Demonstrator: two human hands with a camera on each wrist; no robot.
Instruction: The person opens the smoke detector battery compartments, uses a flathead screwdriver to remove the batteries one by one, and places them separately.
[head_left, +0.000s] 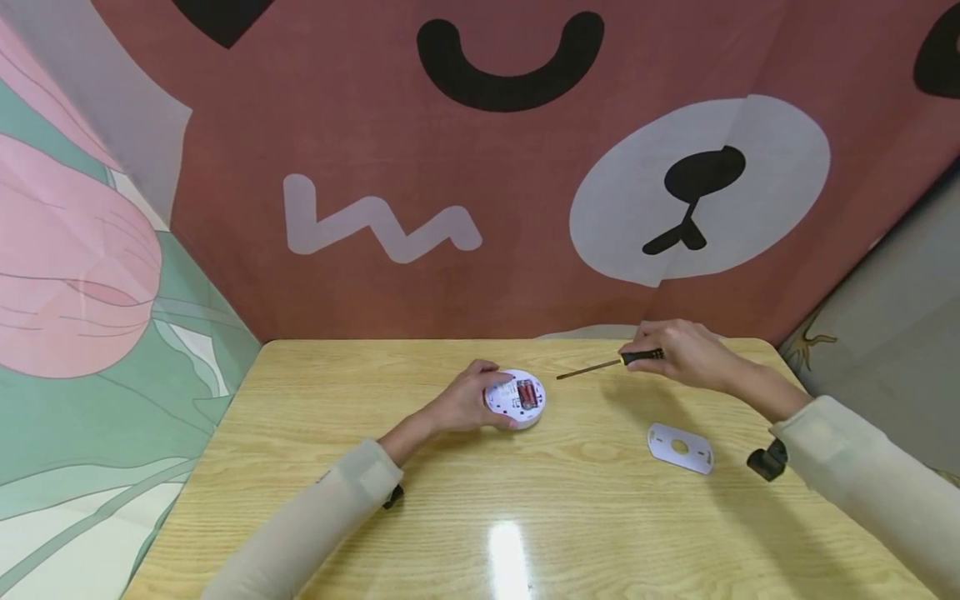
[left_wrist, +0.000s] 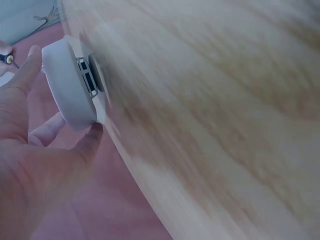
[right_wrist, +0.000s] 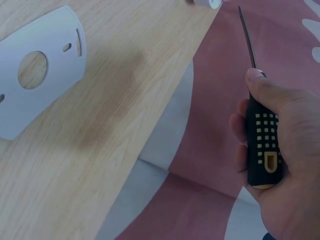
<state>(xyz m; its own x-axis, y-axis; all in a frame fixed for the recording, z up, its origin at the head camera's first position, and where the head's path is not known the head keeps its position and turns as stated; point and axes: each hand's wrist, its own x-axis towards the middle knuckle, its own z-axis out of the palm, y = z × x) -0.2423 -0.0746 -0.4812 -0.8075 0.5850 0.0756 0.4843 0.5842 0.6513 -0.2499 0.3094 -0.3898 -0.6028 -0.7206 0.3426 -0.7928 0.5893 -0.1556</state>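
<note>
In the head view, pinches a round white device (head_left: 510, 402) by its rim with the left hand (head_left: 463, 403), reaching in from the device's nine o'clock with thumb and fingers on opposite edges. Has red batteries (head_left: 528, 395) sitting uncovered in the face, toward three o'clock. Grips a screwdriver (head_left: 612, 362) in the right hand (head_left: 686, 354), pointing between eight and nine o'clock, with the tip near the device's two o'clock but apart from it. Lying on the wooden table (head_left: 360, 533), between three and four o'clock from the device, a white plate (head_left: 694, 446) with a round hole.

In the left wrist view, shows the device at ten o'clock, side-on and held between the digits, with slots in its edge. Cannot tell whether touching the table.

In the right wrist view, wraps fingers round the black-and-yellow handle at three to four o'clock, with the thumb pressed near the shaft's base. Runs the shaft up toward twelve o'clock. Shows the plate at ten o'clock.
</note>
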